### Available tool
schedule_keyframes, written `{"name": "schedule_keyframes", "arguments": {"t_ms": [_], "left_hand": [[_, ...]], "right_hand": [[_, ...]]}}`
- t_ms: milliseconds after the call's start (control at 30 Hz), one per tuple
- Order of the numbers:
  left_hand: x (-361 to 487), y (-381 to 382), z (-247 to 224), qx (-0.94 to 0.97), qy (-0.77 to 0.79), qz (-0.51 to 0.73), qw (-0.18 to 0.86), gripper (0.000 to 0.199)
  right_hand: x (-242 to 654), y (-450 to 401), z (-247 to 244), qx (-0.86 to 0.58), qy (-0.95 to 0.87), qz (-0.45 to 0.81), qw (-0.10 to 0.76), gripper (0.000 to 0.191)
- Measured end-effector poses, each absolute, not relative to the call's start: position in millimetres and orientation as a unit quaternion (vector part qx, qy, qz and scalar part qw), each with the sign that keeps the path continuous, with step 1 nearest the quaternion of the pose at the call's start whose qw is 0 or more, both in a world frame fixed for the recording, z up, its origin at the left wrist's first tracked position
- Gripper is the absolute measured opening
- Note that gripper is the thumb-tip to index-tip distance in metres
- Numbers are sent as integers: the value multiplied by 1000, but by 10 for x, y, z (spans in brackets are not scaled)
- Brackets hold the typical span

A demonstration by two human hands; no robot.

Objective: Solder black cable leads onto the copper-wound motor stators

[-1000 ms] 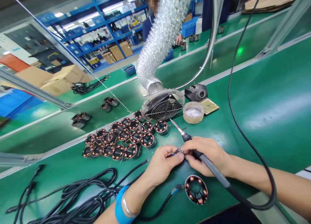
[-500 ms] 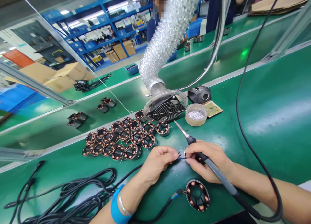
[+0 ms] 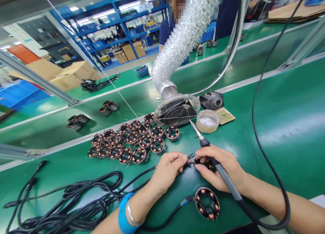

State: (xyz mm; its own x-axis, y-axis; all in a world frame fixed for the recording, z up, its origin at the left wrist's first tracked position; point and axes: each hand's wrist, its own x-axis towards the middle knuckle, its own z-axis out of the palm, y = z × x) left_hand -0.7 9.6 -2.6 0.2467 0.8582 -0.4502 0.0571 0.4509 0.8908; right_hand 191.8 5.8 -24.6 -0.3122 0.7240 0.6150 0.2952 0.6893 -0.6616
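My left hand is closed, pinching the thin wire ends of a black cable. Close to its fingertips, my right hand has a soldering iron lying across it, the metal tip pointing up and away. Thumb and fingers of this hand also close around a motor stator with copper windings, mostly hidden by the hand. Below both hands lies another stator on the green bench, joined to a black cable by coloured wires.
Several stators stand grouped beyond my left hand. Coiled black cables cover the left. A fume extractor with a silver duct hangs over the bench, near a tub of metal shavings and an iron stand. A person is across the bench.
The view has shifted slightly. Both hands keep their holds near each other; the wire ends and the stator in my right hand show a little more clearly now.
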Motion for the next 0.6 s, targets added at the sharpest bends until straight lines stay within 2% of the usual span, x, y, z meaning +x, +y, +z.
{"name": "schedule_keyframes", "arguments": {"t_ms": [100, 267, 467, 600], "left_hand": [[-41, 100, -2, 478, 531, 296, 634, 40], [-48, 70, 18, 572, 531, 302, 547, 22], [14, -54, -3, 695, 552, 309, 342, 18], [84, -195, 35, 735, 527, 305, 299, 25]], "right_hand": [[1919, 72, -219, -338, -784, 225, 469, 40], [1905, 111, -177, -332, -793, 259, 440, 34], [1896, 80, -106, -382, -777, 300, 400, 31], [1924, 13, -239, -391, -779, 229, 433, 25]]}}
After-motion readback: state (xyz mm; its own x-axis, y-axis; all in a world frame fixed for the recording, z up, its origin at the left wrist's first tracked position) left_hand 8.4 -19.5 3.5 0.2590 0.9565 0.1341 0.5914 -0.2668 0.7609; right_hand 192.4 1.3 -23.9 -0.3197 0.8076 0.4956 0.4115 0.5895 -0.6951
